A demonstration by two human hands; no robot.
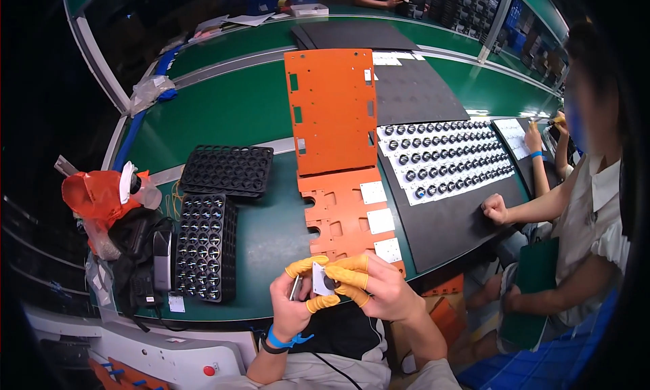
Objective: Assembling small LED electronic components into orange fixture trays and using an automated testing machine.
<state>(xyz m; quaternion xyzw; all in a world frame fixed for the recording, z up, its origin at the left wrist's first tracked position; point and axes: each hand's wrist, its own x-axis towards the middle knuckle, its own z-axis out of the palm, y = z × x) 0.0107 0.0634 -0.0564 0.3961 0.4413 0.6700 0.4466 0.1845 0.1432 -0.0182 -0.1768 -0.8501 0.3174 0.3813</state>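
In front of my body, both hands hold a small white board (318, 279) with a black round lens-like part (331, 284) against its face. My left hand (292, 307), in yellow finger cots, is closed on the board's edge. A narrow silvery piece (296, 288) shows by its palm; I cannot tell what it is. My right hand (382, 288), also in yellow finger cots, pinches the black lens part from the right. Just beyond lies an orange fixture (332, 210) with white boards (380, 221) along its right side. Its orange lid (330, 112) stands raised.
At left sit a black tray (202, 248) of shiny round parts and another black tray (227, 170). An orange bag (95, 197) lies beyond them. Right of the fixture, a dark mat (433, 237) bears rows of white boards with black lenses. A co-worker (596, 207) sits at right.
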